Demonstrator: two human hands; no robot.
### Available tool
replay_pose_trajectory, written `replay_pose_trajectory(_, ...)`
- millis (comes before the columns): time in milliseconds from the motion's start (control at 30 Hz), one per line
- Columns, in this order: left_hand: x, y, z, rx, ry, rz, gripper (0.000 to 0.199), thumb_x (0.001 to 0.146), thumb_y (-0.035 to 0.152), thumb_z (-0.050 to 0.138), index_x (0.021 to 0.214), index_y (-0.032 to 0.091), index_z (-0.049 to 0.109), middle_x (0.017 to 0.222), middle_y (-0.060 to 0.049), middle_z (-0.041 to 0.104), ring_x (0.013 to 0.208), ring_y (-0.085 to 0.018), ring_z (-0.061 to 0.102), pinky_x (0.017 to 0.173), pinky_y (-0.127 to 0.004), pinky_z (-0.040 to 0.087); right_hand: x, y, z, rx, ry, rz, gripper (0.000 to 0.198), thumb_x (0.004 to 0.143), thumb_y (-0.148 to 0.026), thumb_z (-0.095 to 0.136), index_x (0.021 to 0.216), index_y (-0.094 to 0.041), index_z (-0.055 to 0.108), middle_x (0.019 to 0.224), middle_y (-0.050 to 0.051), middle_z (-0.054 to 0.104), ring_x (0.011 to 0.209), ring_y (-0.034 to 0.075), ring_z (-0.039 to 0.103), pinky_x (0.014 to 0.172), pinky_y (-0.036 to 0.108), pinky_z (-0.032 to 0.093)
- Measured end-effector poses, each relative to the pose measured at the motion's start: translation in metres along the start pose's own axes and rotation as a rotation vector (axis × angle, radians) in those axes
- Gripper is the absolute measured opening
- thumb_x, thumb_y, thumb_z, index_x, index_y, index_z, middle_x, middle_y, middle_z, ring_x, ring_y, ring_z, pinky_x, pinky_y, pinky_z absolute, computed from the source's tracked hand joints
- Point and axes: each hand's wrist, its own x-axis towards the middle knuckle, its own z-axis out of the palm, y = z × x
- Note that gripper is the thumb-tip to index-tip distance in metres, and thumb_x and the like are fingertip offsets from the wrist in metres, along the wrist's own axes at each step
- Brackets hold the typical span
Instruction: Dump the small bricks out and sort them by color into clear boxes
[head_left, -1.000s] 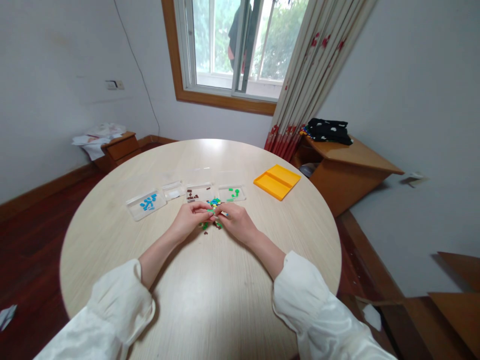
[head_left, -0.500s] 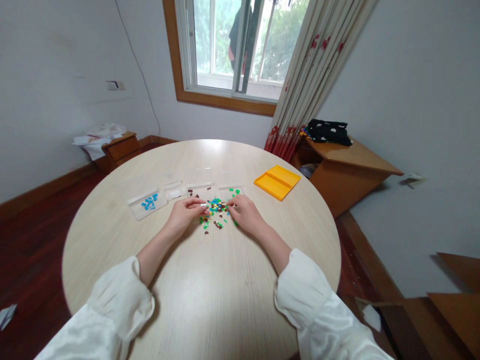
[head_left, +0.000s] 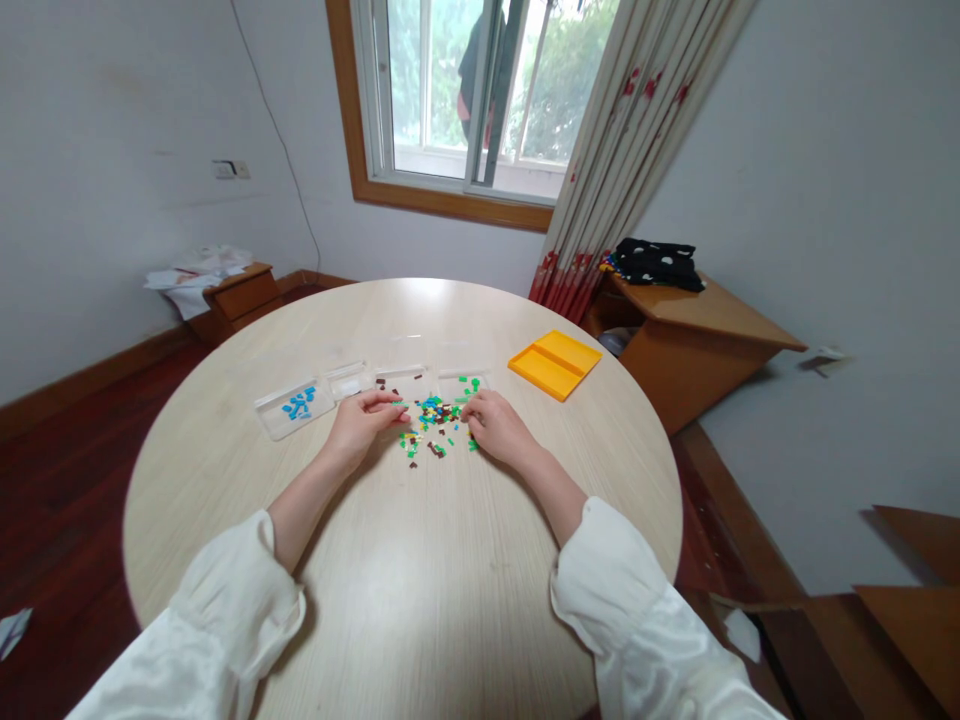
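A pile of tiny building bricks [head_left: 440, 412] in blue, green, yellow, brown and white lies between my hands on the round table [head_left: 420, 580]. My left hand [head_left: 360, 428] is at the pile's left side, thumb and fingertips drawn together around what looks like a small green brick [head_left: 401, 403]. At the right edge of the pile, my right hand [head_left: 495, 422] has its fingers curled in a pinch; anything between them is too small to make out. Loose brown bricks [head_left: 436, 450] and green ones lie scattered on the near side of the pile.
Beyond the hands stand clear trays: one with blue bricks [head_left: 300, 403] at the left, a small tray [head_left: 347, 380], one with brown bricks [head_left: 383, 386], and one with green bricks [head_left: 473, 383]. A yellow two-part case [head_left: 555, 365] lies to the right.
My left hand has drawn back slightly to the left, and a green bit now shows at its fingertips. My right hand has shifted a little right, away from the pile's middle.
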Motion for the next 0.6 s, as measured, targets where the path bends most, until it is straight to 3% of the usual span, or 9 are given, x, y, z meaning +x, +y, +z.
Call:
replay_pose_trajectory(267, -0.001, 0.001, 0.000, -0.003, 0.003, -0.018, 0.050, 0.038, 0.040, 0.086, 0.073, 0.013, 0.063, 0.059, -0.004, 0.067, 0.059, -0.019, 0.066, 0.070, -0.036, 0.056, -0.002, 0.020, -0.010, 0.079, -0.028, 0.075, 0.023, 0.072, 0.001, 0.050, 0.073, -0.015, 0.067, 0.076, 0.002, 0.061, 0.069, 0.012, 0.053, 0.070, 0.025, 0.043)
replay_pose_trajectory(433, 0.000, 0.000, -0.002, 0.000, 0.003, -0.001, 0.047, 0.040, 0.039, 0.086, 0.073, 0.013, 0.064, 0.058, -0.004, 0.067, 0.057, -0.018, 0.066, 0.070, -0.034, 0.056, -0.004, 0.015, -0.010, 0.187, -0.099, 0.055, 0.020, 0.073, -0.003, 0.054, 0.077, -0.015, 0.069, 0.076, 0.002, 0.064, 0.066, 0.010, 0.053, 0.065, 0.023, 0.043)
replay_pose_trajectory(600, 0.001, -0.001, -0.002, 0.009, 0.006, 0.006, 0.048, 0.040, 0.040, 0.085, 0.073, 0.013, 0.064, 0.059, -0.004, 0.067, 0.057, -0.018, 0.066, 0.070, -0.035, 0.056, -0.004, 0.007, -0.007, 0.235, -0.063, 0.014, 0.013, 0.074, -0.008, 0.058, 0.077, -0.015, 0.069, 0.078, 0.003, 0.065, 0.071, 0.012, 0.055, 0.068, 0.024, 0.044)
